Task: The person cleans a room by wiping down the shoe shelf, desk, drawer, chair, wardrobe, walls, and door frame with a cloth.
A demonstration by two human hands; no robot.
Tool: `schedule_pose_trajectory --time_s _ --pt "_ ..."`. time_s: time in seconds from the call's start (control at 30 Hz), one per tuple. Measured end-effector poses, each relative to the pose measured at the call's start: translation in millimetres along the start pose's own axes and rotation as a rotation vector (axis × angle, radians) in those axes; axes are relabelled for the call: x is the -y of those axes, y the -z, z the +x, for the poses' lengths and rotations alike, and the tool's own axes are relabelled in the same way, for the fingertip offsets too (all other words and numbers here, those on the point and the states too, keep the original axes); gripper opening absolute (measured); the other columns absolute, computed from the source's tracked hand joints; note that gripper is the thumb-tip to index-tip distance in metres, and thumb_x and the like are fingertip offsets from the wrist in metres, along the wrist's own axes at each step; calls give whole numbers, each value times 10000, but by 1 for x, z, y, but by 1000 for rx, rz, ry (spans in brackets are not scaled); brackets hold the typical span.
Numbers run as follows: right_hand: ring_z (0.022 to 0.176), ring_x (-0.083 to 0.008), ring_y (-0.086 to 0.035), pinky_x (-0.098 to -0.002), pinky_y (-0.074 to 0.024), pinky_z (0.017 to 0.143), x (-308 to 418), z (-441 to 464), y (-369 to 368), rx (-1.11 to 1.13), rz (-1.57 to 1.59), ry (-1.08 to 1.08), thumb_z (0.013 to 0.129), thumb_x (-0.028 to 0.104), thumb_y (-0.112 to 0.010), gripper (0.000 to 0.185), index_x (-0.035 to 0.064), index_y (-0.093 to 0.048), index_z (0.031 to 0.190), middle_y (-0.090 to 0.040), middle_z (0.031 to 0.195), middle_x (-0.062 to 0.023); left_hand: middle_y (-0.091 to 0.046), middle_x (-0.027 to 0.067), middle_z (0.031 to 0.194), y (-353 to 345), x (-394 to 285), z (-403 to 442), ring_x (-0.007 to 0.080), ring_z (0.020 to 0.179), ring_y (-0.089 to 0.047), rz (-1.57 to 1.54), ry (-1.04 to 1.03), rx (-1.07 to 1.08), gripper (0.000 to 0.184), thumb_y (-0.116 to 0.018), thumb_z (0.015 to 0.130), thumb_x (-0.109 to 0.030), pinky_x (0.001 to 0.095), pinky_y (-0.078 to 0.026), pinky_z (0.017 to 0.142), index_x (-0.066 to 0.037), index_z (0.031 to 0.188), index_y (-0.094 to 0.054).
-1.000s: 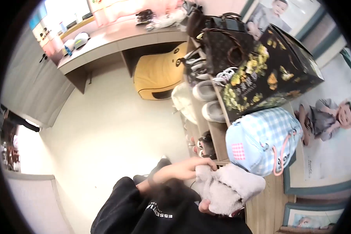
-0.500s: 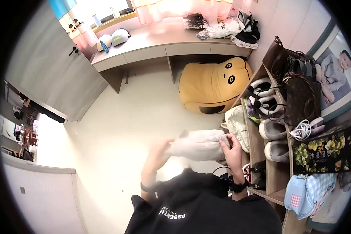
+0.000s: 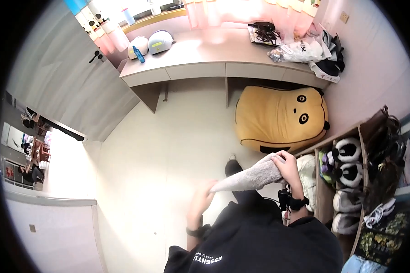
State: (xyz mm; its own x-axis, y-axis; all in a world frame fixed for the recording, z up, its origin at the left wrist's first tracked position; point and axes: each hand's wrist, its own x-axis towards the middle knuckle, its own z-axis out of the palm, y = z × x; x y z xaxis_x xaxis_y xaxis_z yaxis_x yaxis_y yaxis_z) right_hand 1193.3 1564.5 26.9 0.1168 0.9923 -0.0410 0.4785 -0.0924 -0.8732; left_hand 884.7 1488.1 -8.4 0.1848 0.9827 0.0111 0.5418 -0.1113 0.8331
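Note:
A light grey, fluffy towel [image 3: 253,176] is stretched slantwise between my two hands, in front of my chest. My left hand [image 3: 203,198] has its fingers closed on the lower, narrower end, partly washed out by bright light. Higher up, my right hand [image 3: 289,167] grips the wider end with the thumb on top. One of my feet, in a dark trouser leg [image 3: 233,167], shows below the cloth.
An open shoe rack [image 3: 322,200] with several pairs of shoes and bags stands right. Ahead, a yellow bear-faced cushion [image 3: 278,116] rests beneath a long desk [image 3: 200,50] holding helmets and plastic bags. A grey door [image 3: 73,68] and a doorway are left.
The towel has gone from roughly level and bunched to slanting, its right end higher and left end narrower. My view has turned left, and a foot now shows.

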Motion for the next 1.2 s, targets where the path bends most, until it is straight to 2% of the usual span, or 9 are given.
schedule_pose_trajectory --time_s 0.27,0.37,0.43,0.53,0.63,0.8,0.9,1.07,1.2 --pt "705 -238 -627 -321 -476 693 24 251 -63 83 -65 5 762 153 -650 196 -29 -628 831 -640 749 -168 -637 182 1000 71 21 212 273 942 -612 -66 246 296 311 -461 826 -43 332 -461 834 1 1114 -573" --pt "786 -267 -615 -327 -473 727 69 350 -83 -98 44 208 779 132 -638 159 -8 -625 852 -630 824 -141 -622 191 984 127 15 306 367 934 -578 94 179 130 328 -463 808 -46 383 -434 867 -42 1117 -571" --pt "783 -278 -596 -325 -458 739 119 402 -87 -249 86 454 795 89 -614 125 -5 -615 877 -609 821 -140 -620 175 975 167 -9 361 325 943 -561 329 -35 -61 333 -444 793 -1 390 -410 857 -49 1093 -581" --pt "778 -245 -585 -311 -450 720 180 451 -89 -375 185 532 806 82 -618 127 -5 -611 898 -592 825 -134 -599 173 1060 204 -37 434 355 1019 -540 182 -300 -354 389 -431 744 91 398 -405 893 -16 1094 -564" --pt "798 -240 -562 -319 -431 730 196 496 -96 -607 181 707 790 7 -607 159 29 -611 947 -567 847 -98 -565 165 1149 216 -37 496 329 1146 -483 346 -434 -407 415 -415 746 100 424 -353 980 -18 1122 -546" --pt "995 -267 -500 -414 -369 884 98 596 -167 -486 -289 505 764 67 -620 392 54 -521 1143 -533 1095 -103 -429 198 1325 180 80 603 356 1282 -339 428 -375 -98 536 -483 752 52 420 -284 1048 -45 1278 -456" --pt "1268 -300 -326 -490 -210 1060 24 639 -235 -243 -552 247 791 251 -623 683 39 -303 1356 -328 1388 -152 -98 232 1476 140 182 656 379 1376 -51 489 -103 381 817 -606 817 -286 469 -125 1101 -133 1449 -111" --pt "1359 -307 -180 -467 -111 1106 -1 695 -304 -4 -562 101 834 302 -571 704 24 -247 1394 -206 1459 -190 -96 214 1482 121 245 767 382 1371 -77 546 -62 320 734 -536 859 -335 496 -118 1094 -104 1439 -149" --pt "1360 -299 -179 -477 -117 1102 1 756 -332 -183 -599 -14 852 313 -541 647 32 -293 1381 -223 1457 -179 -161 211 1467 114 273 828 392 1360 -119 532 -153 183 651 -515 869 -303 497 -136 1090 -78 1414 -236"
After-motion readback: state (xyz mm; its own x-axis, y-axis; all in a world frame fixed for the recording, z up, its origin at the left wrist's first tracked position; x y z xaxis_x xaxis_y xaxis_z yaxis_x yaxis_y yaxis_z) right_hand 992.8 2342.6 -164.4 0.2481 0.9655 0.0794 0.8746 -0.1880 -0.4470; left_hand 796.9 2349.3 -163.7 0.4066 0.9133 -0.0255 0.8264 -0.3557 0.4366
